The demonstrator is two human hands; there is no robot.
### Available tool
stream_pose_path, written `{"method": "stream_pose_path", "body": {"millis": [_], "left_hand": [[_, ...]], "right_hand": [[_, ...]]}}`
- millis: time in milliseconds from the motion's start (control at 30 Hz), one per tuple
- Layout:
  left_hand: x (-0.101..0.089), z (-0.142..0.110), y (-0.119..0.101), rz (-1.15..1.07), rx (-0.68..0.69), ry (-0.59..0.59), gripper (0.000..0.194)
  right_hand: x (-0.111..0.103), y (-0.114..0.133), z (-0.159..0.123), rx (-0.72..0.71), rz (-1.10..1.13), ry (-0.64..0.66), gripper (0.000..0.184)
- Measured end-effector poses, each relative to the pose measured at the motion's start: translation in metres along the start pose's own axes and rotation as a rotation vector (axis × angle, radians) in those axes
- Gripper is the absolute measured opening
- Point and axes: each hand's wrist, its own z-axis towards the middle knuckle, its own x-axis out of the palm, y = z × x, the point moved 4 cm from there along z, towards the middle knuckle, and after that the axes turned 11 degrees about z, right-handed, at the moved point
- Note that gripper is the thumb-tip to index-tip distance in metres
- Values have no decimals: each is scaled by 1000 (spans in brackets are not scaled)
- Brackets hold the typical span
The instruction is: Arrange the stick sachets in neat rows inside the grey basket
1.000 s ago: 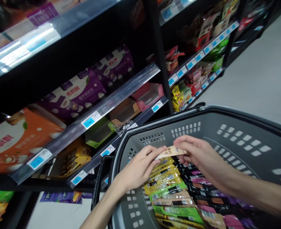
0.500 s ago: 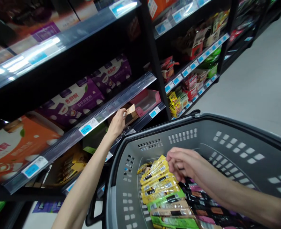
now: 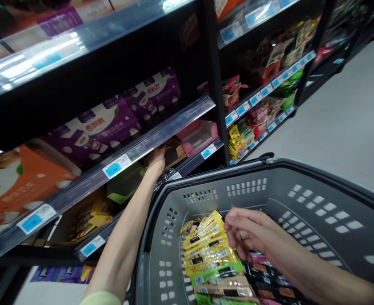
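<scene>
My left hand [image 3: 157, 160] reaches in under a shelf edge, at a low open brown carton [image 3: 175, 153]. Its fingers are hidden in shadow behind the edge, so what they hold cannot be seen. My right hand [image 3: 250, 228] is over the grey shopping basket [image 3: 327, 182], fingers curled in and close together, with nothing visible in them. Its fingertips are beside a row of yellow packets [image 3: 206, 250]; whether they touch is unclear. Green packets [image 3: 217, 273], tan packets [image 3: 225, 290] and black packets [image 3: 269, 281] lie in the basket too.
A pink carton [image 3: 199, 137] and a green carton [image 3: 123, 186] flank the brown one. Purple boxes [image 3: 101, 125] and an orange box [image 3: 31, 182] stand above. The clear shelf edge [image 3: 171, 127] juts over my left wrist. Grey floor [image 3: 349, 123] stretches right.
My left hand has gone deeper under the shelf edge. A pale tan piece at its fingertips no longer shows. The right hand keeps its curled pose over the basket.
</scene>
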Motion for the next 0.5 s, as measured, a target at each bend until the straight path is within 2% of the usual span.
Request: {"method": "stream_pose_path", "body": {"millis": [100,267,500], "left_hand": [[12,6,-5,-8,67,-18,37],[34,3,-4,-8,136,47,33],[23,-13,-12,-8,186,100,33]], "right_hand": [[1,-2,0,15,10,-7,27],[2,-2,0,36,5,-28,28],[-9,-4,3,30,17,-47,24]]}}
